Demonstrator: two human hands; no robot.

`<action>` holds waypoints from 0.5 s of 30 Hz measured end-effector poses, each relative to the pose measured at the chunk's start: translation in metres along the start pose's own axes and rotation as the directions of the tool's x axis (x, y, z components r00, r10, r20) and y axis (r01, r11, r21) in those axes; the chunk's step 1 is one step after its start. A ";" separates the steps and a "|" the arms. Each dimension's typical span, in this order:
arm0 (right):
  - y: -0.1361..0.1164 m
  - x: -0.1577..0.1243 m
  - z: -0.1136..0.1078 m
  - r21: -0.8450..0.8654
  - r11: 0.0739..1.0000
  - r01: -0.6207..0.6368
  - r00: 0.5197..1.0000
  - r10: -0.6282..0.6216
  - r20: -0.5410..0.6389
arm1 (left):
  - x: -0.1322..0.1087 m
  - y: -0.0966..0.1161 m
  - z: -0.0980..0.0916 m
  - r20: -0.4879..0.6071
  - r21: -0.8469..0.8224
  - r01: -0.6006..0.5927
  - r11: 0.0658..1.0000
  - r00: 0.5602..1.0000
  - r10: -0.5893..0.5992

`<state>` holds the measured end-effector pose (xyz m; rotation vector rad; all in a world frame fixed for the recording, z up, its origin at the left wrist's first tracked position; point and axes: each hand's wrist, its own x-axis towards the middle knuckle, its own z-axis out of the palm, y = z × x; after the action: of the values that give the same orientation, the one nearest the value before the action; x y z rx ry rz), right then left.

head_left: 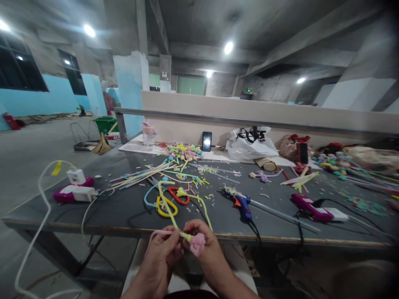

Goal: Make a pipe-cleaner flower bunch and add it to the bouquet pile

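In front of the table's edge, my left hand pinches a yellow pipe cleaner and a pink stem by the base of a flower. The pink pipe-cleaner flower rests against my right hand, whose fingers close around its base. Yellow coils wrap that base, and a long yellow pipe cleaner rises from it over the tabletop. Just beyond lie scissors with red and yellow handles. A yellow flower on a stem lies beside them.
A blue glue gun with a clear glue stick lies right of centre. Purple power strips with white plugs sit on both sides. Bundled pipe cleaners, a heap of small flowers, a phone and a white bag lie farther back.
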<state>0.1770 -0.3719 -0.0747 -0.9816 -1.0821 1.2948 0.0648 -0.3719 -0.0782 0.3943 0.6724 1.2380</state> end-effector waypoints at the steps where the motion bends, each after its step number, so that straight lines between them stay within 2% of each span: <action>1: -0.001 0.001 0.002 0.019 0.999 0.029 0.999 -0.029 -0.018 | 0.000 -0.001 0.001 0.007 -0.009 0.007 1.000 1.000 -0.007; 5: 0.002 0.007 0.004 0.169 0.983 0.072 0.997 -0.068 -0.026 | 0.000 -0.006 0.004 0.036 -0.060 0.002 0.998 0.999 0.000; 8: 0.009 0.010 0.004 0.252 0.967 0.026 0.999 -0.017 -0.036 | 0.002 -0.010 0.003 0.037 -0.042 -0.019 0.999 0.999 0.020; 10: 0.010 0.011 0.004 0.288 0.958 -0.016 0.998 0.031 -0.048 | 0.005 -0.015 0.000 0.080 0.041 -0.039 0.998 0.996 0.036; 12: 0.010 0.012 0.002 0.309 0.950 -0.038 0.996 0.062 -0.069 | 0.009 -0.020 -0.007 0.167 0.157 -0.065 0.986 0.985 0.038; 15: 0.007 0.014 -0.010 0.272 0.962 -0.012 0.992 0.047 -0.121 | 0.010 -0.022 -0.023 0.315 0.333 -0.061 0.941 0.948 -0.050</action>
<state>0.1847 -0.3567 -0.0835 -0.8619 -0.7715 1.3456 0.0670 -0.3702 -0.1114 0.8669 0.6022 1.0302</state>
